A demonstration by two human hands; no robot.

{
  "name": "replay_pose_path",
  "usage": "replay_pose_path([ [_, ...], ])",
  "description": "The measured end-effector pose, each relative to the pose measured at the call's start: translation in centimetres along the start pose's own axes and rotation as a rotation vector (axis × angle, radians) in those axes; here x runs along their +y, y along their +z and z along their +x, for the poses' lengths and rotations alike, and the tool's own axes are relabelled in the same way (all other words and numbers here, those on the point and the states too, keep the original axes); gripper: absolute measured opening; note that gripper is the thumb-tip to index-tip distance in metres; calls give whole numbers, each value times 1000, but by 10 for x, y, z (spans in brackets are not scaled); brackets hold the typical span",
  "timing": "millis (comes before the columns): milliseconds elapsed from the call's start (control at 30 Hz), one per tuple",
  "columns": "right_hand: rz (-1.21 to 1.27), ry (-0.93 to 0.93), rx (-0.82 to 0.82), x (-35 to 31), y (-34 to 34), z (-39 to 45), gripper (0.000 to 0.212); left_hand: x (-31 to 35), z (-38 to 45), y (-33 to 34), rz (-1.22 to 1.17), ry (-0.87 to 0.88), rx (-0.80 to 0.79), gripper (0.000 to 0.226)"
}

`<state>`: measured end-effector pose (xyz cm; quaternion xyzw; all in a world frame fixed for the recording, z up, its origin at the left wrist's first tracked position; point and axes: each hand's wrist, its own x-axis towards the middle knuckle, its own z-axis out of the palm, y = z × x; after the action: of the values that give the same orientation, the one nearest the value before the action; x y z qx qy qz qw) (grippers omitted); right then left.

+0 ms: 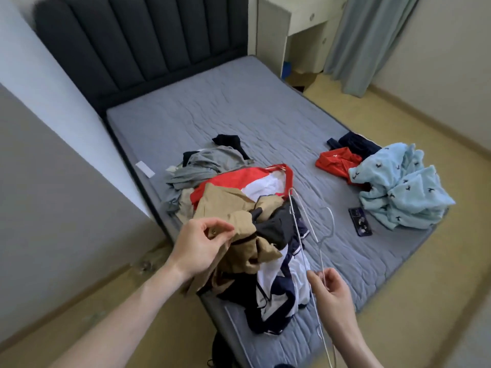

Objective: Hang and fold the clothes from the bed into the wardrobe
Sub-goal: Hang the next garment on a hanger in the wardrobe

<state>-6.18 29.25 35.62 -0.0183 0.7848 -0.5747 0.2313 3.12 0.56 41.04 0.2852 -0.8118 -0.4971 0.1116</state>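
Tan garment point(233, 227): crumpled beige cloth on top of the near clothes pile, at the bed's near left corner; one edge lifted off the pile.
Left hand point(198, 247): thumb and fingertips pinch the tan garment's edge, close to a small button; the bare forearm reaches in from the lower left.
Right hand point(330, 290): fingers curled round the thin wire of a white hanger point(312, 232), gripping it low on the frame.
Hanger position: tilted, running from the right hand up and away over the pile; its hook curves out to the right above the mattress.
Near clothes pile point(265, 251): red and white fabric, a dark grey piece and a navy and white piece lie tangled under and beside the tan garment; grey cloth point(202, 168) and a small black item point(228, 141) lie just behind.
Far clothes pile point(401, 192): pale blue fabric with small dark prints, at the bed's right edge, touching an orange-red garment point(336, 162) and a dark navy one point(358, 144).
Phone point(360, 221): dark, flat on the mattress between the two piles.
Bed point(239, 107): grey quilted mattress with a dark padded headboard point(143, 38).
Room: white desk point(300, 19) and pale curtain point(369, 43) beyond the bed; yellowish floor.
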Motion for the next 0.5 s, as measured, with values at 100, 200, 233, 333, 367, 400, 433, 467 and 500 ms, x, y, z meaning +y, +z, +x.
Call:
replay_pose_path([
  [100, 3, -62, -122, -24, 6, -4, 39, 22, -37, -17, 10, -5, 91, 8],
  [200, -28, -85, -315, -48, 22, -12, 57, 32, -79, -20, -118, -110, 270, 11],
  [233, -78, -118, -391, -54, 26, -17, 61, 33, -94, -17, -186, -162, 340, 13],
  [333, -296, -268, -619, -62, 36, -39, 69, 40, -138, -1, -481, -329, 547, 14],
  [367, -338, -308, -685, -63, 40, -49, 73, 44, -151, 5, -590, -377, 595, 13],
  [400, -356, -328, -752, -63, 44, -61, 76, 49, -162, 11, -695, -417, 638, 12],
  [433, -345, -331, -817, -63, 48, -73, 75, 54, -173, 15, -788, -448, 681, 11],
  [467, -295, -312, -874, -62, 52, -84, 72, 58, -183, 18, -859, -469, 723, 10],
  [500, -234, -285, -928, -62, 55, -94, 68, 63, -192, 19, -909, -480, 765, 8],
])
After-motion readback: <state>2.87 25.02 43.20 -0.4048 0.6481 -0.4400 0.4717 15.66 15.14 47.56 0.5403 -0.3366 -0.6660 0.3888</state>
